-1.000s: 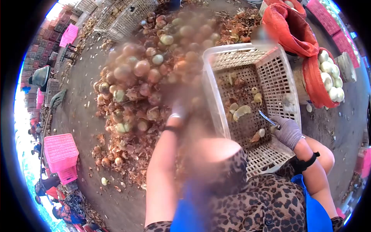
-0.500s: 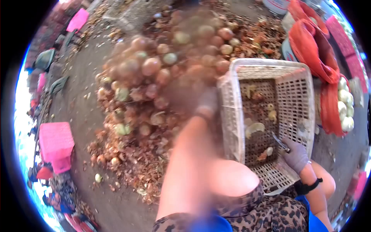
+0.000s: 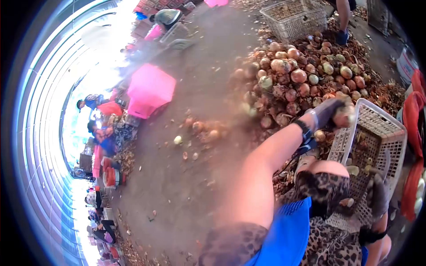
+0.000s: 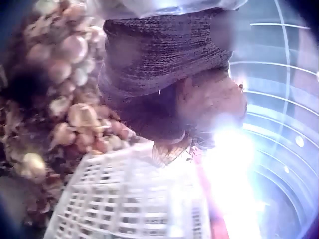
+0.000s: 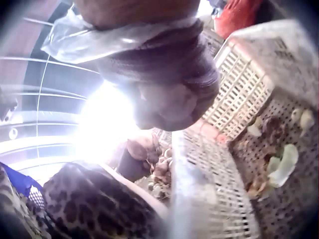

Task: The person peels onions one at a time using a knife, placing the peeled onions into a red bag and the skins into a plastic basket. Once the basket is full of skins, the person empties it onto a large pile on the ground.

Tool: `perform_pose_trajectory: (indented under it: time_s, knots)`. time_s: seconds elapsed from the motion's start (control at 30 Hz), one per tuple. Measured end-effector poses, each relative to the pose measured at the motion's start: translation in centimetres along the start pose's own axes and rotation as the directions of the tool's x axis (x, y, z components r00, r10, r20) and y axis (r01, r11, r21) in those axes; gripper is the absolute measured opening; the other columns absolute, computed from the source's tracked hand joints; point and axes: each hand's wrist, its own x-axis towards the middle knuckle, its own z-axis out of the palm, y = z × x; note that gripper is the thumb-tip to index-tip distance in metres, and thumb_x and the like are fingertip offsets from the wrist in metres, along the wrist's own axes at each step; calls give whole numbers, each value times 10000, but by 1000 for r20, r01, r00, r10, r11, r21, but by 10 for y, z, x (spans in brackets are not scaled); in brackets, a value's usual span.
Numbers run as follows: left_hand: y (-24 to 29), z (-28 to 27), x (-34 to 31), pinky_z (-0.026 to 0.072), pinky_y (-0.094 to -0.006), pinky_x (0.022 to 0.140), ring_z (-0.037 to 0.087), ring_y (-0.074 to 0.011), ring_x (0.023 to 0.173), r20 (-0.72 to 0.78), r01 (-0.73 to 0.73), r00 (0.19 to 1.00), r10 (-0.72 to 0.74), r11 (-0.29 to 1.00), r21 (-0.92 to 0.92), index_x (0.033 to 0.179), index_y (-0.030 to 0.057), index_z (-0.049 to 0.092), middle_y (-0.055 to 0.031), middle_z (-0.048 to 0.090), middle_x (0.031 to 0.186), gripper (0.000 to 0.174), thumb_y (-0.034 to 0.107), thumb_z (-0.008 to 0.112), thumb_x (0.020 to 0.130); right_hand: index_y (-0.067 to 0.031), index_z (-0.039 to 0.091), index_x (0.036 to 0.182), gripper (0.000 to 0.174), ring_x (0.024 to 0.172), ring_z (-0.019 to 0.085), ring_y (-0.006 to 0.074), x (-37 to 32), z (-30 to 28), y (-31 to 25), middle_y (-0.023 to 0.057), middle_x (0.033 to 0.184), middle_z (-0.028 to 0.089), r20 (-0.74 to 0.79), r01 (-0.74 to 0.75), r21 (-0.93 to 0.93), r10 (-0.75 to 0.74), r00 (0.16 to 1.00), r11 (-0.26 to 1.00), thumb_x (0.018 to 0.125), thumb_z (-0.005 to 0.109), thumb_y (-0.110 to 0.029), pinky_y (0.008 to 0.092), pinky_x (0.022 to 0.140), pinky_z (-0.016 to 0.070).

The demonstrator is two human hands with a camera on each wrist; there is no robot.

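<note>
My gloved left hand (image 3: 327,112) grips an onion (image 3: 343,116) with papery brown skin, beside the near-left corner of a white plastic crate (image 3: 360,103). In the left wrist view the onion (image 4: 212,102) bulges out past the glove, loose skin hanging below it. Over the crate's near right part is my gloved right hand (image 3: 377,195), fingers curled round a small curved knife (image 3: 388,156) whose blade is only a faint blur. Peeled pieces and scraps of onion (image 5: 284,164) lie on the crate's slotted bottom in the right wrist view.
A large heap of unpeeled onions (image 3: 298,76) and loose skins lies left of the crate. Red sacks (image 3: 415,115) stand on its right. Another crate (image 3: 295,20) and a person's leg (image 3: 344,17) are behind the heap. Pink crates (image 3: 151,91) and seated people are at left.
The head view has swung left, shifting the heap and crate rightward. My left hand has come up from the heap with an onion. My right hand stays over the crate.
</note>
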Motion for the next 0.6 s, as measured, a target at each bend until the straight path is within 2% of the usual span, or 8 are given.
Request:
perform_pose_trajectory:
  time_s: [0.03,0.07,0.1,0.27,0.4,0.43,0.57,0.6]
  knots:
    - [9,32,-4,546,-288,771,642,-189,802,144,-97,984,106,993,-68,1011,74,564,-74,635,944,234,283,495,933,-69,545,1192,298,487,467,28,1,5,1,-5,754,573,29,243,-134,-242,970,961,917,502,-174,177,373,328]
    - [2,38,10,537,-281,763,632,-188,792,243,-217,953,183,969,120,1026,80,561,-68,631,951,203,245,491,930,-70,521,1226,323,505,486,26,5,10,11,-2,768,586,81,464,-257,-459,885,848,939,484,-211,167,378,339]
    - [-6,45,24,528,-274,756,622,-187,781,339,-357,905,257,892,278,1040,85,558,-62,627,957,180,206,486,927,-70,505,1252,342,550,512,32,-1,18,3,4,778,598,58,465,-123,-462,885,876,957,467,-240,164,402,364]
    - [-5,175,-39,484,-232,552,531,-88,573,567,-121,819,86,992,24,1139,90,544,-52,597,911,228,140,520,917,-80,521,1262,361,613,554,48,-27,17,-23,20,800,626,-43,467,105,-466,884,878,948,485,-256,183,466,418]
    - [-24,196,-52,499,-260,775,573,-142,907,569,-629,733,373,689,359,1216,30,511,-46,587,1029,384,111,624,858,-90,554,1246,361,632,569,59,-44,-24,-35,30,812,642,-134,491,157,-475,870,857,921,521,-243,205,505,446]
    - [-34,200,-41,493,-273,840,572,-168,998,575,-668,719,391,617,416,1279,28,478,-59,576,1094,495,99,666,827,-93,563,1242,361,637,573,62,-43,-34,-34,32,814,646,-154,489,189,-466,871,852,915,530,-240,210,515,453]
    - [-55,261,-81,443,-360,981,449,-229,1215,435,-420,873,220,794,440,1423,112,342,-97,391,1377,839,91,779,708,-103,596,1227,362,656,588,73,-49,-60,-29,42,826,663,-205,470,251,-428,880,846,888,566,-228,232,554,481]
    - [-67,258,-70,453,-364,970,465,-230,1192,463,-546,826,322,661,515,1444,114,298,-99,384,1366,880,65,771,704,-105,604,1223,363,660,592,75,-52,-62,-28,45,828,667,-219,470,231,-425,878,852,881,575,-224,237,564,488]
